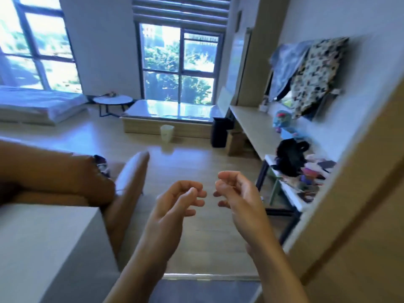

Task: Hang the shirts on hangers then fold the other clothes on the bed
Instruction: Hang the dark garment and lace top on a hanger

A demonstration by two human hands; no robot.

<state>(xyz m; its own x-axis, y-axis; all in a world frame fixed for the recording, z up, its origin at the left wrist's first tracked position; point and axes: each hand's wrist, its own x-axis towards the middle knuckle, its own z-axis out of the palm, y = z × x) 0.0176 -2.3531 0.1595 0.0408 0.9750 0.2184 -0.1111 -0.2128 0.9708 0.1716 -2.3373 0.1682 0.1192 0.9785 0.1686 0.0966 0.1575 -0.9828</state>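
My left hand (175,202) and my right hand (236,193) are raised side by side in front of me over the wooden floor, a small gap between them. Their fingers are loosely curled and neither holds anything. A patterned shirt (314,75) and a blue shirt (284,64) hang on the right wall. The bed (37,106) with white bedding lies far off at the left under a window. The picture is blurred by motion.
A brown sofa (122,189) stands at my left with a grey block (48,248) in front of it. A long shelf (251,125) and a cluttered table (293,191) line the right wall. A round table (112,100), small bin (167,133) and black bin (219,132) stand near the far window.
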